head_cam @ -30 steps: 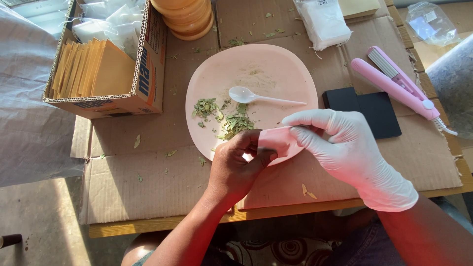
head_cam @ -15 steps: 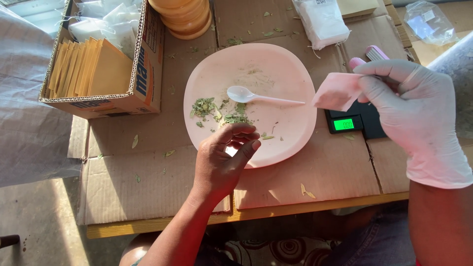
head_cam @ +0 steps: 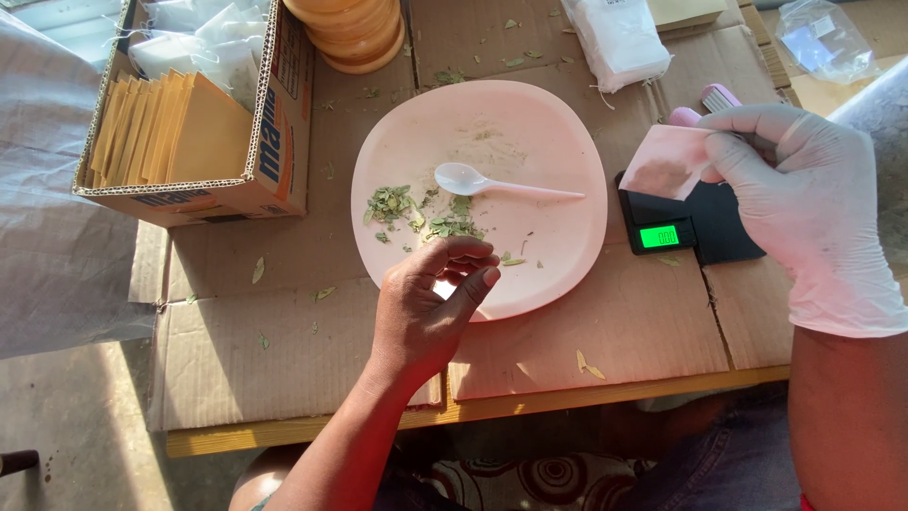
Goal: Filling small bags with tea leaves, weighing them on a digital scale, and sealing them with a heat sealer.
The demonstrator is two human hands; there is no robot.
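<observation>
Since the earlier frame, the small pink sachet (head_cam: 668, 163) has been carried further over the black pocket scale (head_cam: 695, 225) at right of frame, pinched by the gloved right hand (head_cam: 811, 203). At upper left, a cardboard box (head_cam: 276, 142) is filled with tan envelopes (head_cam: 165, 128) and clear bags. At centre, the pink plate (head_cam: 558, 142) is strewn with green dried leaves (head_cam: 421, 213) beside a white spoon (head_cam: 497, 183). Over its near rim, the bare left hand (head_cam: 427, 308) is loosely curled, fingers half closed, nothing held.
</observation>
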